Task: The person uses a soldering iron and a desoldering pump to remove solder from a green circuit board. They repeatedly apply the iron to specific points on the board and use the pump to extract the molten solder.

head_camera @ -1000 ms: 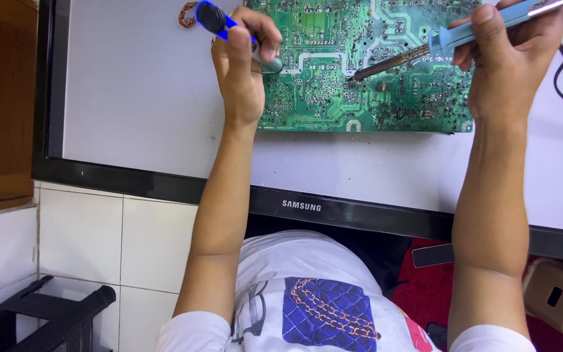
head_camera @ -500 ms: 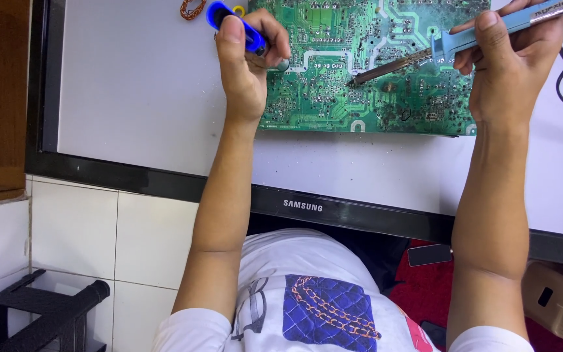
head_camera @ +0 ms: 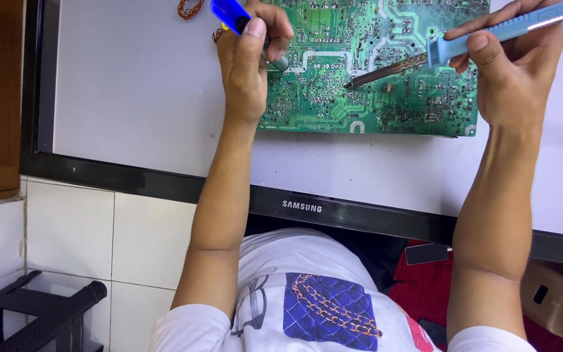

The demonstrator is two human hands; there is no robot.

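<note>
One green circuit board [head_camera: 373,98] lies flat on one white panel [head_camera: 138,91]. Right hand [head_camera: 516,72] grips one blue soldering iron [head_camera: 490,36], tip on the board; left hand [head_camera: 252,62] grips one blue tool [head_camera: 229,14] at the board's left edge. One copper braid coil [head_camera: 189,8] sits beside it.

1. The person is wearing a white short-sleeved T-shirt [head_camera: 307,287], its sleeves ending above the elbows at 5 and 7 o'clock.
2. A blue square print [head_camera: 330,303] crossed by an orange chain pattern is showing on the chest at 6 o'clock.
3. A grey line drawing is sitting at 9 o'clock of that print.
4. Both forearms are showing bare.
</note>
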